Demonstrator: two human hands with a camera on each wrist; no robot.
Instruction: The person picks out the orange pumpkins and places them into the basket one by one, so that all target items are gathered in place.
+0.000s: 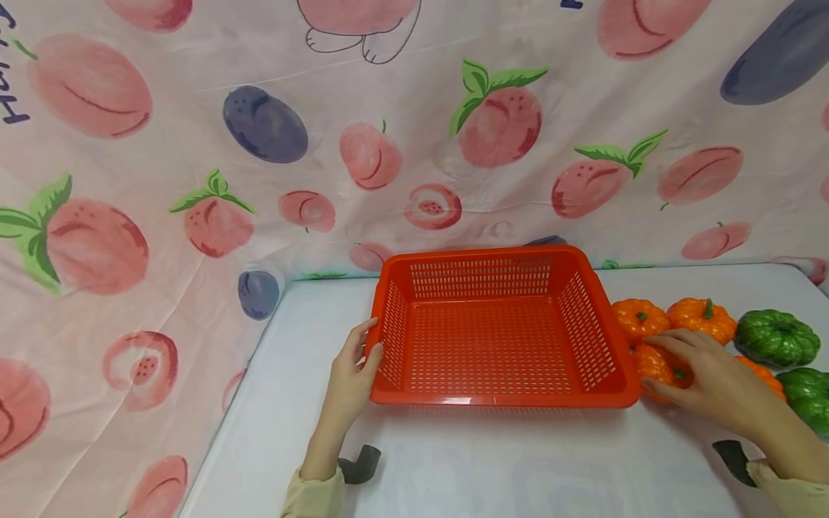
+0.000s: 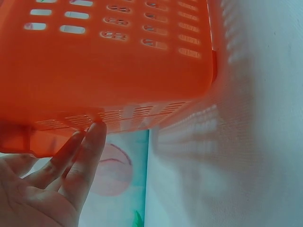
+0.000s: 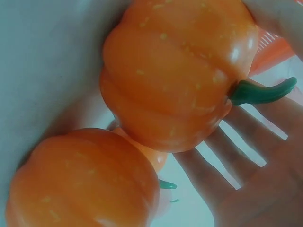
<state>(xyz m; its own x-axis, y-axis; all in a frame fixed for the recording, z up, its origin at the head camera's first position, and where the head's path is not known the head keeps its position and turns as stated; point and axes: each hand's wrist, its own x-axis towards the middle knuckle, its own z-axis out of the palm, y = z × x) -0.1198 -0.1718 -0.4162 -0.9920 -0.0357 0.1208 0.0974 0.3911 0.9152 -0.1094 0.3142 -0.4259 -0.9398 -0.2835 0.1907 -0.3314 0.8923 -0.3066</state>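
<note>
My left hand (image 1: 351, 375) holds the left rim of a red-orange plastic basket (image 1: 505, 399), its thumb over the rim. In the left wrist view, extended fingers (image 2: 87, 163) rest against the slotted outer wall. Right of the basket, my right hand (image 1: 719, 378) curves round an orange pumpkin (image 1: 653, 365) from above, thumb on its near side. The right wrist view shows this ribbed pumpkin (image 3: 180, 71) with its green stem towards the palm, fingers spread behind it. The basket holds nothing; its floor mesh shows.
Two more orange pumpkins, one by the basket (image 1: 640, 320) and one farther right (image 1: 702, 320), stand behind the right hand. Another orange one (image 1: 760, 375) is partly hidden by that hand. Two green pumpkins (image 1: 777, 338) lie at the right. A fruit-print cloth (image 1: 388, 86) hangs behind the white table (image 1: 518, 460).
</note>
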